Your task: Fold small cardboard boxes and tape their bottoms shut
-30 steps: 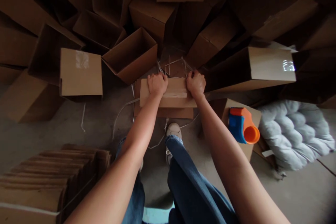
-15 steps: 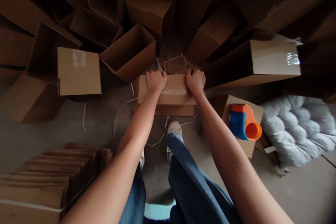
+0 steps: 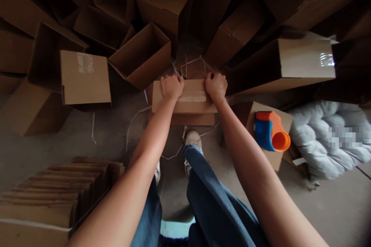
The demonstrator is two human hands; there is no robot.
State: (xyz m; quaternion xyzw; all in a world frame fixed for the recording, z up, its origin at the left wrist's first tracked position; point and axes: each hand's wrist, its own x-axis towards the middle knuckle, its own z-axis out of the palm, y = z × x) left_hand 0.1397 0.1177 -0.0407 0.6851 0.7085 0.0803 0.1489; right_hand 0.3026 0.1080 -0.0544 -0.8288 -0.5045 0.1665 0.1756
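A cardboard box [image 3: 189, 107] with clear tape across its upper face lies in front of my feet, on more flat cardboard [image 3: 193, 119]. My left hand [image 3: 172, 85] is curled over its far edge at the left part, fingers bent out of sight. Toward the right end, my right hand [image 3: 216, 85] is closed over the same far edge in the same way. White strapping [image 3: 139, 112] loops on the floor around the cardboard, and more of it stands up just beyond my hands.
Open cardboard boxes [image 3: 145, 56] crowd the far side and both flanks. An orange and blue tape dispenser [image 3: 269, 131] rests on a box at the right, beside a grey tufted cushion [image 3: 327, 142]. Strapped flat cardboard [image 3: 37, 212] is stacked at lower left.
Both hands stay on the box's far edge. The view has shifted very slightly; nothing else has visibly moved.
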